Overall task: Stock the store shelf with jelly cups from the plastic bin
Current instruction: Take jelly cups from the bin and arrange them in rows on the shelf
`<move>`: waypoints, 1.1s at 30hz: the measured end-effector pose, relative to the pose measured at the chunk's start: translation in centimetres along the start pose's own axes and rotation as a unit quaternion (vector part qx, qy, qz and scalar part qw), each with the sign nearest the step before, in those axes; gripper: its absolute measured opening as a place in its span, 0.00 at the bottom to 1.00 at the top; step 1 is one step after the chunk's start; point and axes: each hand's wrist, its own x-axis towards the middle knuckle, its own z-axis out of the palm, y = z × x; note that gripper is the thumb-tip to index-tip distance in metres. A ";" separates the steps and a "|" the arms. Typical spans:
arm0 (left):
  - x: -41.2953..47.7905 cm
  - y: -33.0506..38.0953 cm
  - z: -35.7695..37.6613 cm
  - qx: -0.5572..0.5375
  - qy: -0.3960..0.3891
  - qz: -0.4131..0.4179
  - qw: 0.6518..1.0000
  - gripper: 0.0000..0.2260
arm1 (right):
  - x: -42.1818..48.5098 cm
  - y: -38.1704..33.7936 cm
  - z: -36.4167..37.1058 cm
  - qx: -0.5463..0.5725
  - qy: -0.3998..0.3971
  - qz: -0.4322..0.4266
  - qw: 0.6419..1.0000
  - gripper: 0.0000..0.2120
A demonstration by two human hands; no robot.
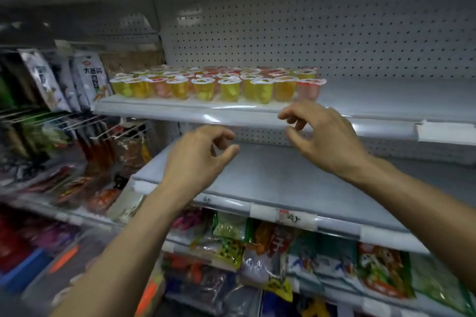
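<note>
Rows of small clear plastic jelly cups (219,83) fill the grey metal shelf (386,100) at far left — left hand (198,154) and right hand (324,134) hover near, fingers loosely curled, holding nothing.

A hanging snack bag (88,77) at left bears large Chinese characters, roughly "大面筋"; a handwritten price tag (293,219) on the lower shelf edge is illegible.

Grey metal shelving (283,177), white pegboard back panel (309,33). Wire hooks (85,123) at left carry hanging snack packets (87,77). Bagged goods (257,244) crowd lower tier. Glare on shelf edges.
</note>
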 end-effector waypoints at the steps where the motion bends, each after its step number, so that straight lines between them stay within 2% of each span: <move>1: -1.2 -1.0 -0.5 0.021 -0.013 -0.013 1.000 0.10 | -0.4 -1.0 1.0 0.011 -0.023 -0.007 1.000 0.10; 6: -6.7 -7.4 -2.8 0.083 -0.062 -0.069 0.992 0.12 | -1.5 -5.9 7.5 0.049 -0.136 -0.021 0.989 0.12; 11: -10.8 -16.1 -5.3 0.067 -0.062 -0.171 0.981 0.10 | -0.7 -11.1 16.6 0.086 -0.237 -0.040 0.967 0.11; 16: -13.9 -27.2 -6.3 0.038 -0.094 -0.273 0.957 0.07 | 1.0 -16.9 28.3 0.151 -0.325 -0.040 0.933 0.10; 21: -17.6 -39.5 -5.2 0.014 -0.122 -0.354 0.927 0.02 | 0.8 -21.2 42.0 0.186 -0.430 -0.011 0.883 0.11; 28: -24.0 -53.8 2.0 -0.017 -0.254 -0.465 0.848 0.06 | -4.1 -21.3 58.5 0.134 -0.584 0.006 0.800 0.11; 33: -28.2 -60.2 8.0 0.005 -0.349 -0.455 0.819 0.12 | -7.4 -21.0 66.4 0.022 -0.639 -0.022 0.769 0.23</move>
